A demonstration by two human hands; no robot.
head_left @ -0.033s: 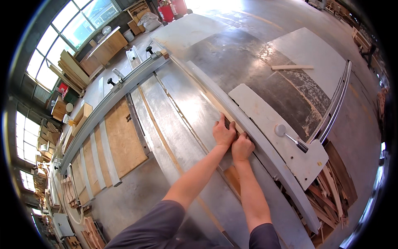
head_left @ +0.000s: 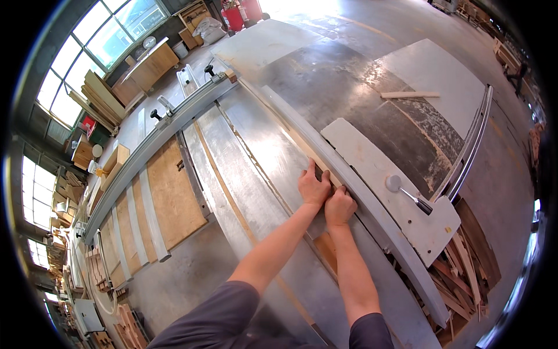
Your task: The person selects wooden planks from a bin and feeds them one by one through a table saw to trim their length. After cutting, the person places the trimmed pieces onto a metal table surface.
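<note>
A long, narrow wooden strip [head_left: 296, 139] lies on the metal saw table [head_left: 264, 148], alongside the long grey fence [head_left: 372, 212]. Both my hands are close together at the near part of this strip. My left hand [head_left: 314, 187] grips it with the index finger stretched forward along the wood and the thumb toward the fence. Just behind and to the right, my right hand [head_left: 340, 207] is closed on the strip, fingers curled. A small dark patch shows between the left thumb and index finger; what it is I cannot make out. The strip's near end is hidden by my hands.
A crosscut bar [head_left: 157, 131] with black knobs spans the left side. Right of the fence sits a white plate [head_left: 372, 160] with a lever handle [head_left: 415, 198]. A loose thin stick [head_left: 410, 94] rests on the far table; wood offcuts [head_left: 462, 270] are piled at lower right.
</note>
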